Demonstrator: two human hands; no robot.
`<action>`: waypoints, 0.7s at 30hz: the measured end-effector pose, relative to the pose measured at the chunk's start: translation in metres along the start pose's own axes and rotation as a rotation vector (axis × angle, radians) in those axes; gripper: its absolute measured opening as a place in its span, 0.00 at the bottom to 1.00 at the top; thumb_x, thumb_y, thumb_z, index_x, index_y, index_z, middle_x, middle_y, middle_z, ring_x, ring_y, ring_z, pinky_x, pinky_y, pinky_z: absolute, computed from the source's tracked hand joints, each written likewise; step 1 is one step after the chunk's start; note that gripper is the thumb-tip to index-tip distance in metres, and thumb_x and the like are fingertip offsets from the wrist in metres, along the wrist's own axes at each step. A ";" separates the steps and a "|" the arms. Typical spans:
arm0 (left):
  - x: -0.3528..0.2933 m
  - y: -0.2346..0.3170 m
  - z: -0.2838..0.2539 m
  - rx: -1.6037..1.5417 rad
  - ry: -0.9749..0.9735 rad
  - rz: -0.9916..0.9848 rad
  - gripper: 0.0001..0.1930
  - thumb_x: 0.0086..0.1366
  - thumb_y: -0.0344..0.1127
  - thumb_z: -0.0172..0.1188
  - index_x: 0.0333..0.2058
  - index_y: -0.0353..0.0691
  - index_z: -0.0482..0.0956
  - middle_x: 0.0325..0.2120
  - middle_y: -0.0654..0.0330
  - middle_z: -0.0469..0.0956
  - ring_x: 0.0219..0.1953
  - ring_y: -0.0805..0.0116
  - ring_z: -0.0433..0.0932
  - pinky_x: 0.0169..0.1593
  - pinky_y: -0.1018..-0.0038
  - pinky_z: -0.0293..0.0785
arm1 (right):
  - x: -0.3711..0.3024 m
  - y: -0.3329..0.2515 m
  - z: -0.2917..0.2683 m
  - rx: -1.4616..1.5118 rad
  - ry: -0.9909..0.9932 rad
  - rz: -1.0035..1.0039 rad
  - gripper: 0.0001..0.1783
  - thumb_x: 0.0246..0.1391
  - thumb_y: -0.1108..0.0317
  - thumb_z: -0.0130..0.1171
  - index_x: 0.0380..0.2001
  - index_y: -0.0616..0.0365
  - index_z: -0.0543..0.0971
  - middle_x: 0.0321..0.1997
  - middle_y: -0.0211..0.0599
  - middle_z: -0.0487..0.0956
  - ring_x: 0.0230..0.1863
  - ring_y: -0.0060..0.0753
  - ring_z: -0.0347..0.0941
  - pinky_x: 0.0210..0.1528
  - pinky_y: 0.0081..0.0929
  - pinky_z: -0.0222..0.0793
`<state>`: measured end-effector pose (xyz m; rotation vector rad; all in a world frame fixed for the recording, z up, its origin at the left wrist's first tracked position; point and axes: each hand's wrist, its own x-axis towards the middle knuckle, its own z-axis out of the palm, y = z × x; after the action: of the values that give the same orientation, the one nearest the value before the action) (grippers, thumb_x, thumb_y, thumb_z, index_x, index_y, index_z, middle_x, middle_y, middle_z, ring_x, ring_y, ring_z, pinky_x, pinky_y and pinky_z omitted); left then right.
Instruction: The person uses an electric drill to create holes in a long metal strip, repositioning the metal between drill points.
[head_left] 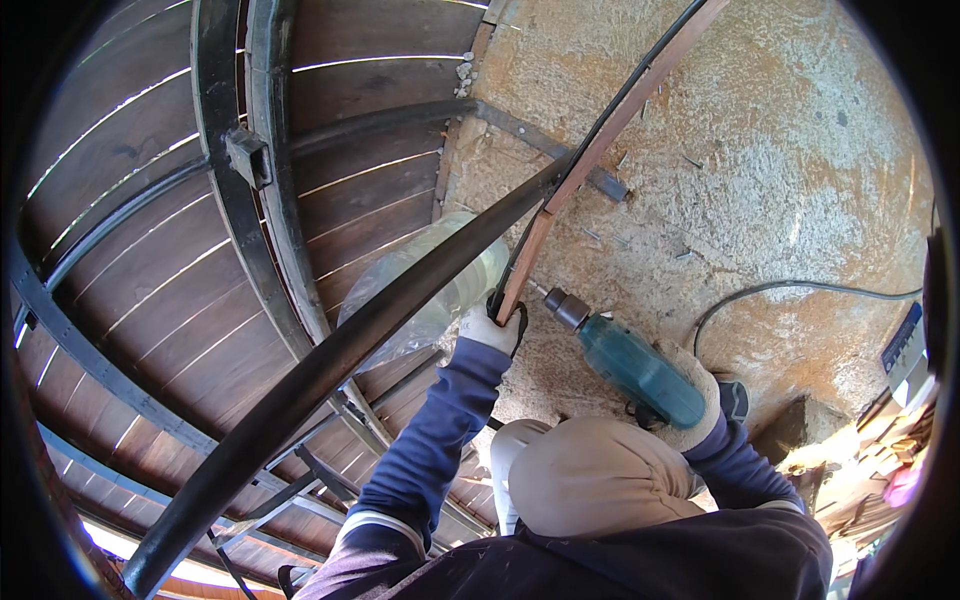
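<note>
The left hand [492,326], in a pale glove, is closed tight around the low end of a thin brown wooden strip [600,150]. The strip runs up and across the rough wall [760,180]. A black cable [640,70] lies along the strip. The right hand [700,400], also gloved, is wrapped around a blue-green power drill [628,365]. The drill's dark tip sits just right of the strip's low end and points at it. I think this is the step of fixing the strip to the wall. The next move needs the strip held steady and the drill tip set square on the wood. A clear plastic bottle [440,290] hangs just left of the strip.
</note>
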<state>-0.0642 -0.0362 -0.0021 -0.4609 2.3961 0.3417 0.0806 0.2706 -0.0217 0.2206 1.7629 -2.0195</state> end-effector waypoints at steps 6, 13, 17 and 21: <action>0.002 -0.002 0.000 -0.060 -0.023 0.008 0.15 0.58 0.39 0.68 0.39 0.35 0.83 0.26 0.43 0.82 0.31 0.45 0.84 0.35 0.59 0.79 | -0.002 0.010 0.003 -0.151 0.036 -0.148 0.44 0.36 0.65 0.72 0.60 0.66 0.71 0.49 0.44 0.82 0.49 0.45 0.81 0.55 0.35 0.74; 0.001 -0.001 0.001 -0.015 -0.004 0.019 0.13 0.58 0.38 0.67 0.38 0.36 0.82 0.23 0.44 0.81 0.27 0.44 0.83 0.33 0.60 0.78 | -0.002 0.000 -0.003 -0.121 0.017 -0.140 0.41 0.42 0.64 0.68 0.62 0.66 0.70 0.53 0.47 0.80 0.53 0.47 0.79 0.59 0.37 0.72; -0.004 0.000 0.002 0.012 0.102 0.156 0.12 0.57 0.37 0.66 0.35 0.35 0.81 0.23 0.45 0.80 0.28 0.43 0.82 0.33 0.59 0.78 | -0.005 -0.012 0.002 0.020 0.071 0.021 0.39 0.39 0.65 0.70 0.59 0.62 0.73 0.51 0.47 0.81 0.52 0.49 0.80 0.58 0.39 0.73; 0.001 -0.005 0.004 -0.003 0.066 0.106 0.12 0.57 0.36 0.66 0.37 0.35 0.81 0.25 0.44 0.81 0.30 0.44 0.83 0.35 0.58 0.78 | 0.001 -0.008 -0.001 0.082 0.039 0.019 0.38 0.40 0.65 0.69 0.59 0.62 0.74 0.51 0.46 0.81 0.53 0.51 0.79 0.59 0.39 0.72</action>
<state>-0.0611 -0.0398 -0.0062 -0.3521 2.4903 0.3822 0.0761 0.2723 -0.0149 0.3029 1.6959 -2.0894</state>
